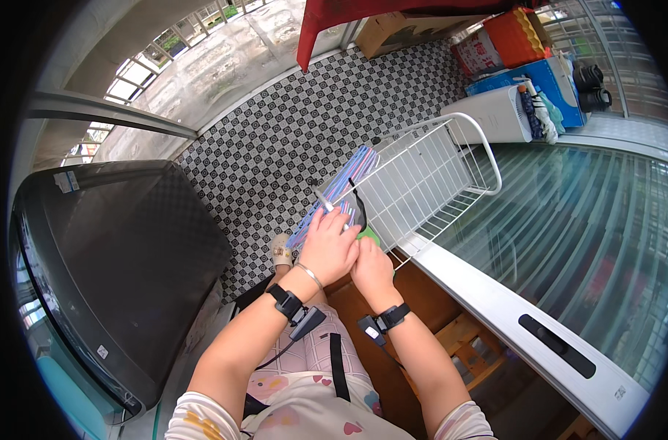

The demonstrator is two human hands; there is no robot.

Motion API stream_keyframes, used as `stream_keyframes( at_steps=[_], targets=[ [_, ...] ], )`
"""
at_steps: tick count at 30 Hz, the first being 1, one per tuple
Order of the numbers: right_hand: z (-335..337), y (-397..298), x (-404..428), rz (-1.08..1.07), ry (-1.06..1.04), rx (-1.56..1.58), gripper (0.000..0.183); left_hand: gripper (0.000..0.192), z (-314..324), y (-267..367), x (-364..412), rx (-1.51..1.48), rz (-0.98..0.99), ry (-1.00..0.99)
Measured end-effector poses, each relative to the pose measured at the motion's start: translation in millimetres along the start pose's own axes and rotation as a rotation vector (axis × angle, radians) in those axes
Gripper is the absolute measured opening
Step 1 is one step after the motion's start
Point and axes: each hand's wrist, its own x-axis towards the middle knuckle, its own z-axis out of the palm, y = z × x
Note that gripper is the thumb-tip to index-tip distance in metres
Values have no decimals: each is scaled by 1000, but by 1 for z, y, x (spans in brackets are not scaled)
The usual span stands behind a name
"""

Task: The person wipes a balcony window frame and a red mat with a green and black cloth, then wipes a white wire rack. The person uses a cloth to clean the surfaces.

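Both my hands are close together at the near end of a white wire basket. My left hand lies over a bundle of blue and pink clothes hangers, beside a white handle-like piece; its exact hold cannot be told. My right hand has its fingers curled at a green item, which is mostly hidden. A black-edged mesh piece sits between the hangers and the basket.
A dark-topped appliance stands at the left. On the right is a sliding glass door with a white frame. Patterned tiles cover the floor. Boxes, including a blue one, a cardboard box and folded umbrellas stand at the back.
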Motion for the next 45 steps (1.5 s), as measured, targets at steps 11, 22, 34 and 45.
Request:
stream_keyframes(
  at_steps=[11, 22, 34, 45],
  targets=[
    [4, 11, -29, 44, 250, 69, 21, 37, 20, -18, 51, 7, 24, -234],
    [34, 48, -90, 245, 365, 311, 21, 37, 27, 10, 69, 342, -125, -549],
    [27, 10, -62, 117, 473, 108, 48, 38, 34, 7, 67, 387, -118, -514],
    [67, 38, -112, 431, 705, 697, 36, 39, 32, 9, 67, 377, -101, -499]
  ],
)
